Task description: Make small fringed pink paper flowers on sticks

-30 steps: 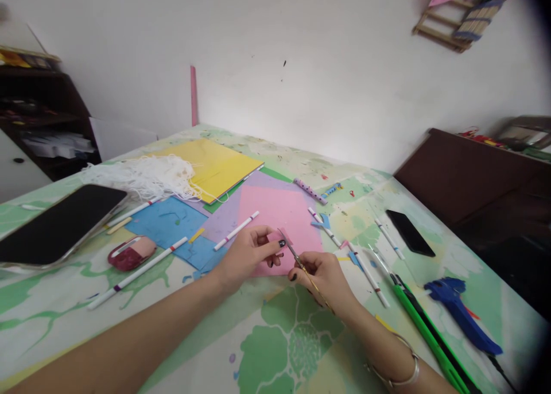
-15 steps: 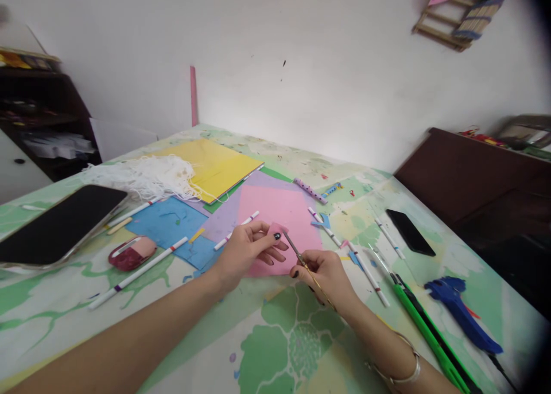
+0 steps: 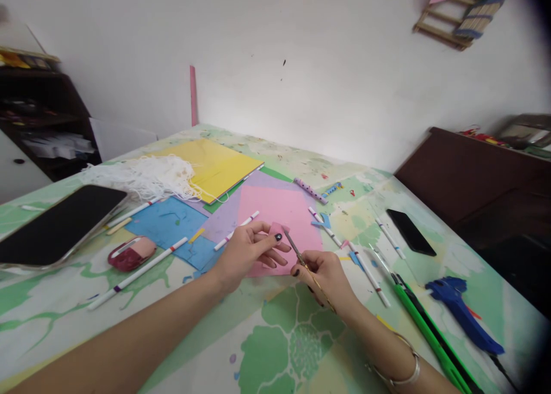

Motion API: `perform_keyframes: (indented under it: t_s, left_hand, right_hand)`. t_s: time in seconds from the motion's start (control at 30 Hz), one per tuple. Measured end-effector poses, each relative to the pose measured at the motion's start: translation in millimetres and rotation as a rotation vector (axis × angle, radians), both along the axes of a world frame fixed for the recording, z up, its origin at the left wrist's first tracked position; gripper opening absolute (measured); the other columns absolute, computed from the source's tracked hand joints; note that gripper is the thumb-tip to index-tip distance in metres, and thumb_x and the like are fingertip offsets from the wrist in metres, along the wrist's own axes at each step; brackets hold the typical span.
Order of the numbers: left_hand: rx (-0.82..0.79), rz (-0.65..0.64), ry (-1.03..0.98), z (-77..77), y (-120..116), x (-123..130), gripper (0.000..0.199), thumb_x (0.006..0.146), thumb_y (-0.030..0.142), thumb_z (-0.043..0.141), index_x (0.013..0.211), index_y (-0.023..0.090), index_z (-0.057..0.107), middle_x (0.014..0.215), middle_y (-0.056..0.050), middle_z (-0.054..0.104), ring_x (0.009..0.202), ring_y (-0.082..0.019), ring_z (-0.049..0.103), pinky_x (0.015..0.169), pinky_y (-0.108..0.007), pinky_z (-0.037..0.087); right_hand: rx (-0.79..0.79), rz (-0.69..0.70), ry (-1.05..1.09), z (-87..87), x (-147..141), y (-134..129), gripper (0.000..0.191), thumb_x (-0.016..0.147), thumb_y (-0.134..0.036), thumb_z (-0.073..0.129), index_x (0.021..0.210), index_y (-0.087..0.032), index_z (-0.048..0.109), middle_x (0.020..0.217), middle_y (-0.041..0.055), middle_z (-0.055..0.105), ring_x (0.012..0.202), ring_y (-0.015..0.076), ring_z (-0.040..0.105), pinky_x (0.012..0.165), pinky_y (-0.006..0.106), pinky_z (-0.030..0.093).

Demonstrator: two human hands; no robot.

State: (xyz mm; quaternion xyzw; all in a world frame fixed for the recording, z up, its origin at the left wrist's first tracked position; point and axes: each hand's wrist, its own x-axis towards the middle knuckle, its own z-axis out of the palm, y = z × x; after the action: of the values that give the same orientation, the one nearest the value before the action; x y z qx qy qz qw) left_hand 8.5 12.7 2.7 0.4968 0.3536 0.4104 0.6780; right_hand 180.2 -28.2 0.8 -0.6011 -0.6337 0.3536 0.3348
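My left hand [image 3: 253,247] pinches a small pink paper piece [image 3: 276,228] between thumb and fingers. In my right hand [image 3: 325,279] is a pair of scissors [image 3: 297,249] with gold-coloured handles, its blade tips at the right edge of that piece. Both hands hover over a larger pink paper sheet [image 3: 275,201], which lies on a lilac sheet [image 3: 224,213]. Whether the blades are parted is too small to tell. White marker pens lie either side, one pen [image 3: 236,231] beside my left hand and another [image 3: 369,274] right of my right hand.
At right lie a green cutter [image 3: 430,331], a blue glue gun [image 3: 465,313] and a black phone [image 3: 411,232]. Left are a large dark phone [image 3: 60,224], a maroon-and-pink case [image 3: 131,252], blue sheets [image 3: 170,224], white yarn [image 3: 150,176] and a yellow sheet [image 3: 215,167].
Both hands stay almost in place. The small pink piece and the scissor tips have shifted very slightly right.
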Motion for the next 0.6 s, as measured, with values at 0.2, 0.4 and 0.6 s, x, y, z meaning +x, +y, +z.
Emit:
perform_keyframes:
  t_s: [0.2,0.4,0.6]
  left_hand:
    - [-0.01,0.008,-0.015,-1.5,0.5,-0.3,0.021,0.077,0.03,0.066,0.088,0.013,0.059,0.079,-0.009,0.071,0.058,-0.014,0.067,0.052,-0.021,0.05]
    - [-0.015,0.014,-0.021,-0.2,0.8,-0.7,0.021,0.077,0.03,0.066,0.087,0.012,0.059,0.078,-0.009,0.071,0.058,-0.014,0.067,0.052,-0.021,0.05]
    - [-0.012,0.023,-0.039,-0.5,1.3,-1.4,0.022,0.076,0.03,0.067,0.083,0.012,0.058,0.075,-0.009,0.071,0.056,-0.015,0.067,0.051,-0.021,0.05]
  right_hand:
    - [-0.002,0.004,-0.02,1.0,-0.1,-0.5,0.044,0.066,-0.05,0.061,0.046,-0.02,0.035,0.041,-0.0069,0.025,0.04,0.0061,0.024,0.038,0.02,0.016]
    - [0.009,0.007,-0.036,-0.6,2.1,1.3,0.044,0.066,-0.05,0.062,0.046,-0.019,0.037,0.043,-0.0066,0.024,0.043,0.0063,0.023,0.04,0.021,0.015]
    - [-0.001,0.006,-0.032,-1.0,3.1,1.4,0.045,0.065,-0.05,0.063,0.046,-0.018,0.038,0.043,-0.0067,0.022,0.041,0.0059,0.022,0.039,0.021,0.014]
